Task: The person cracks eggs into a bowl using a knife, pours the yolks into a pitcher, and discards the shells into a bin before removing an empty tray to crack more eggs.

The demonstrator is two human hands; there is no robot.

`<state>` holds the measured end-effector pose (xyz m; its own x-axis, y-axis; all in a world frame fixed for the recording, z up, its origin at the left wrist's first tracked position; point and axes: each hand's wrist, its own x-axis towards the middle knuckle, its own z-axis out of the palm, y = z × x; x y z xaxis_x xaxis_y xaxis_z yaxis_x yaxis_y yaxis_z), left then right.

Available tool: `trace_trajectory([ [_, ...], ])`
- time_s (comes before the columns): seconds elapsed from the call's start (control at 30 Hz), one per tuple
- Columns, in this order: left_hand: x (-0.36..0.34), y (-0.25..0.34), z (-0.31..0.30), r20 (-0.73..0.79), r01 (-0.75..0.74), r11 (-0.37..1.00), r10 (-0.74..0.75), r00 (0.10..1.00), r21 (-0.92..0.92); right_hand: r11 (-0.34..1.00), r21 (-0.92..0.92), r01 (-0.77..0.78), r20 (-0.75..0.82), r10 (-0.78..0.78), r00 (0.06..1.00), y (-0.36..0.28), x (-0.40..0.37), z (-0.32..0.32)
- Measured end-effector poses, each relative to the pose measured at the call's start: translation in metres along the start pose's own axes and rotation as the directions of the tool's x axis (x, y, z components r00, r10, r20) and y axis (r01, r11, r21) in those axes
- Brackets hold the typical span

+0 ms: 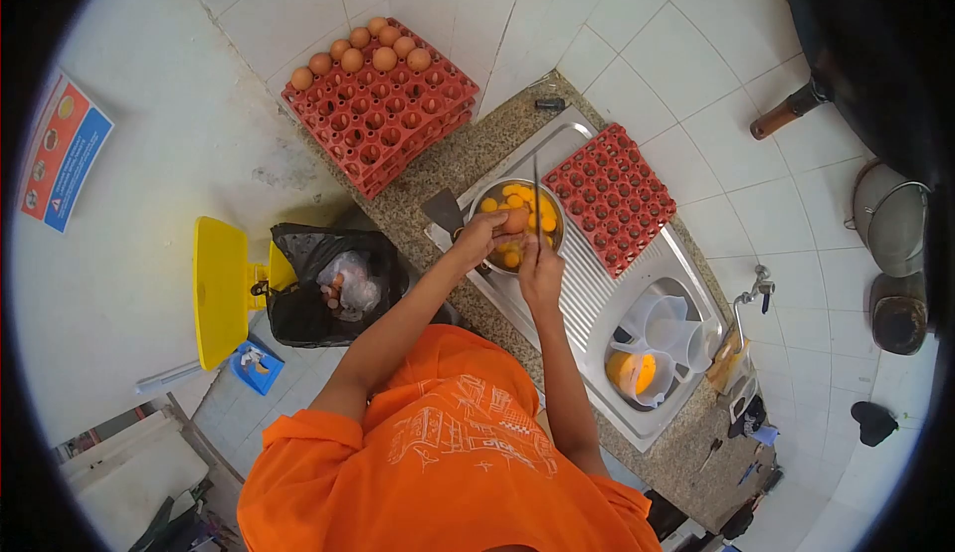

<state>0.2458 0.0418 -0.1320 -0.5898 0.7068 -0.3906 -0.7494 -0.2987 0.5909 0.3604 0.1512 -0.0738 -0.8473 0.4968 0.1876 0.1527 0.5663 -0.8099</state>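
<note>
Clock centred on the bowl, 12 at the top of my head view. Nearest: both forearms reach up from the orange shirt (448, 443), the left one slanting in from 7, the right one steeper, from 5; they converge without crossing. Left grip (477, 238) at 8 o'clock, closed by the fingers around a brown egg (514, 220), which sits over the bowl interior. Right grip (541, 272) at 5, clenched on the knife (537, 189), blade upright in view, tip toward 12, edge just beside the egg; contact and any crack in the shell I cannot tell. Technique, my judgement: keep the egg low over the yolks (546, 210), strike its middle with a short, light wrist tap, left fingertips clear of the blade line; too hard a blow would likely burst yolks or drop shell fragments. Both wrists stay best low, elbows loose. The metal bowl (559, 245) rests on the sink's drainboard (587, 298). At 4, the basin holds translucent jugs (668, 325); between 8 and 9, a bin with a black bag (298, 318). Beside the bowl at 2 to 3, a red tray (612, 199). Farther, at 10, stacked red trays (373, 139) on the granite surface (428, 169) carry more eggs (385, 59) along their far side.
</note>
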Motion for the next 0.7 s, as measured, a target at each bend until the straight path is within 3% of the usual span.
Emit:
trace_trajectory([
  [0.07,0.003,-0.001,0.003,-0.041,0.007,0.999,-0.005,0.999,0.04,0.961,-0.22,0.165,0.139,-0.137,0.981,0.029,-0.004,0.013],
  [0.1,0.004,0.0,0.004,-0.085,0.02,0.996,-0.012,0.996,0.084,0.961,-0.22,0.166,0.136,-0.138,0.981,0.027,-0.005,0.012],
  [0.23,-0.001,0.004,0.003,-0.052,0.023,1.0,-0.022,0.998,0.016,0.984,-0.123,-0.13,0.1,0.143,0.985,0.003,0.007,-0.003],
  [0.27,-0.003,0.006,0.006,-0.04,0.011,0.998,-0.009,0.999,0.061,0.964,-0.126,-0.236,0.108,0.25,0.962,-0.004,0.014,-0.01],
  [0.3,0.0,0.008,0.007,-0.025,-0.004,0.994,0.007,1.0,0.107,0.963,-0.125,-0.239,0.101,0.252,0.962,-0.001,0.019,-0.011],
  [0.37,0.004,0.011,0.009,0.032,-0.003,0.98,-0.004,0.999,0.197,0.999,-0.037,-0.009,0.03,0.01,1.0,0.008,0.029,-0.012],
  [0.4,0.004,0.013,0.012,0.081,-0.009,0.959,-0.014,0.997,0.282,0.999,0.043,0.022,0.034,-0.024,0.999,0.011,0.034,-0.012],
  [0.43,0.003,0.016,0.015,0.083,-0.012,0.96,-0.012,0.996,0.281,0.999,0.041,0.025,0.033,-0.026,0.999,0.015,0.037,-0.015],
  [0.5,0.003,0.02,0.018,-0.003,-0.001,0.926,0.002,1.0,0.378,0.999,0.032,-0.018,0.206,0.011,0.979,0.018,0.042,-0.022],
  [0.63,0.002,0.022,0.015,0.003,-0.051,0.945,0.053,0.999,0.323,0.994,0.074,-0.083,0.217,0.065,0.974,0.028,0.046,-0.018],
  [0.7,0.006,0.024,0.008,0.12,-0.199,0.754,0.159,0.98,0.625,0.983,0.177,-0.058,0.155,0.03,0.988,0.033,0.045,-0.011],
])
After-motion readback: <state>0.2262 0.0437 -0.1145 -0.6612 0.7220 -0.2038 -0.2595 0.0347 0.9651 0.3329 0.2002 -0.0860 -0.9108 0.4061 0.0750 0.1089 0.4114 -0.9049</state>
